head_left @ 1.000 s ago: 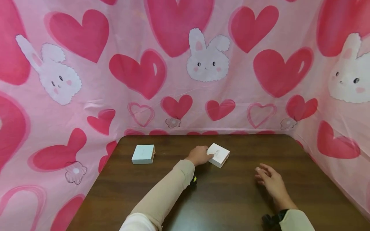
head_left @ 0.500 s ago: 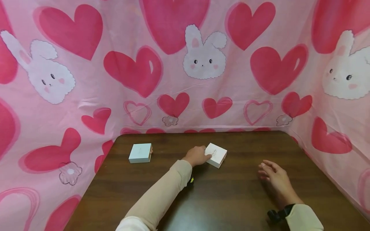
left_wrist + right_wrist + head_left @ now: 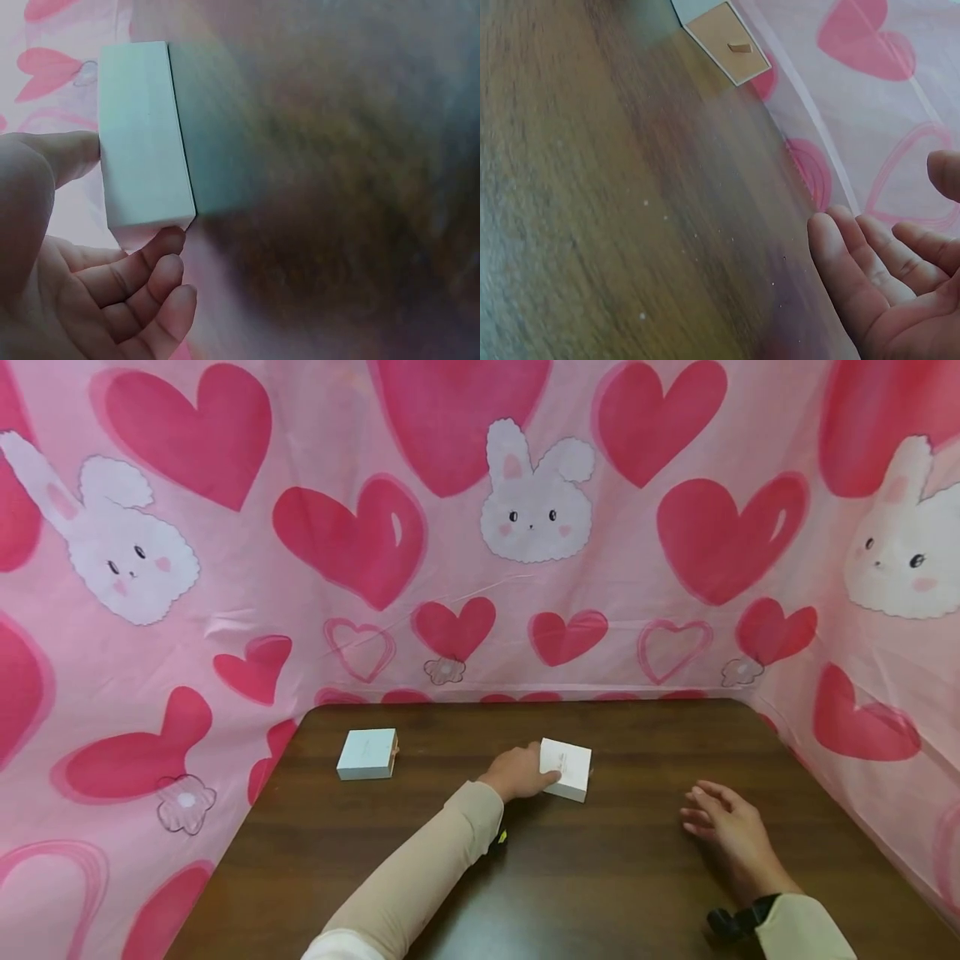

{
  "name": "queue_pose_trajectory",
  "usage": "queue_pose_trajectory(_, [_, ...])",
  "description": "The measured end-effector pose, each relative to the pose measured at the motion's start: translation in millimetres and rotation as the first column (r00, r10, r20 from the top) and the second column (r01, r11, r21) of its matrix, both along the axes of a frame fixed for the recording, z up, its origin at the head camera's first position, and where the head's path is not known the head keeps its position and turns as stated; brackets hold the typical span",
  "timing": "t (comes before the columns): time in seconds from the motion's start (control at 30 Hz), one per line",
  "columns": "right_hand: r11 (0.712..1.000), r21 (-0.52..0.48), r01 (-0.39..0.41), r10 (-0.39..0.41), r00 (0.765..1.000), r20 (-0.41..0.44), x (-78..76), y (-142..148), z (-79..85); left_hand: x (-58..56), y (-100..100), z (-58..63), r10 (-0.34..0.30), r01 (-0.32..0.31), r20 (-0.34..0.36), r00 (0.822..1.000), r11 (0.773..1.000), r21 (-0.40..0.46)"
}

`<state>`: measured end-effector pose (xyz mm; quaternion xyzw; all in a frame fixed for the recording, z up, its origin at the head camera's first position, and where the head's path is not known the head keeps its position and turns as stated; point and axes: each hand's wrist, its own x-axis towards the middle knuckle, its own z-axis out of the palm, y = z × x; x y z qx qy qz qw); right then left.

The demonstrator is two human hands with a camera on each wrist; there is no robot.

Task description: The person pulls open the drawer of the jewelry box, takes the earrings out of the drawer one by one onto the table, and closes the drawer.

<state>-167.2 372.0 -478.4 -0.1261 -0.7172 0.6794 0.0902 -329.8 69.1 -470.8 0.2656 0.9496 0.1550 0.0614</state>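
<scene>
A small white box [image 3: 567,767] with faint printing on its lid is on the table, right of centre. My left hand [image 3: 521,772] grips its left side. In the left wrist view, the thumb presses one side of the box [image 3: 144,135], and the curled fingers meet its near end. My right hand [image 3: 733,832] hovers over the table to the right, apart from the box, its fingers relaxed and holding nothing. The right wrist view shows a box's tan end [image 3: 718,46] with a small ribbon tab, beyond the right hand [image 3: 900,292].
A pale blue box [image 3: 367,754] with a small tab on its right side lies at the table's back left. The dark brown wooden table [image 3: 600,877] has pink cloth [image 3: 450,560] with hearts and rabbits behind it and along both sides.
The white box has turned clockwise in my left hand, so its front edge faces me more squarely. My right hand has drifted slightly to the right. The blue box stays put.
</scene>
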Motion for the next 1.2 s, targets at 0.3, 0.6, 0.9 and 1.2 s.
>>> queue_pose_trajectory(0.3, [1.0, -0.018, -0.012, 0.013, 0.999, 0.037, 1.3, 4.6, -6.1, 13.9, 4.5, -0.1, -0.003, 0.001, 0.063, 0.998, 0.999, 0.035])
queue_pose_trajectory(0.6, [0.999, -0.015, -0.048, 0.049, 0.996, 0.069, 3.8, 9.2, -6.1, 24.7, 11.9, -4.4, 0.001, -0.004, 0.061, 0.998, 0.999, 0.04])
queue_pose_trajectory(0.9, [0.992, 0.027, -0.124, 0.118, 0.981, 0.157, 3.8, 10.6, 0.7, 34.1, 16.0, -5.8, -0.039, 0.037, 0.037, 0.999, 0.998, 0.057])
queue_pose_trajectory(1.2, [0.99, 0.047, -0.135, 0.126, 0.977, 0.17, 1.8, 13.9, -5.1, 46.0, 22.3, -7.4, -0.038, 0.036, 0.026, 0.999, 0.997, 0.062])
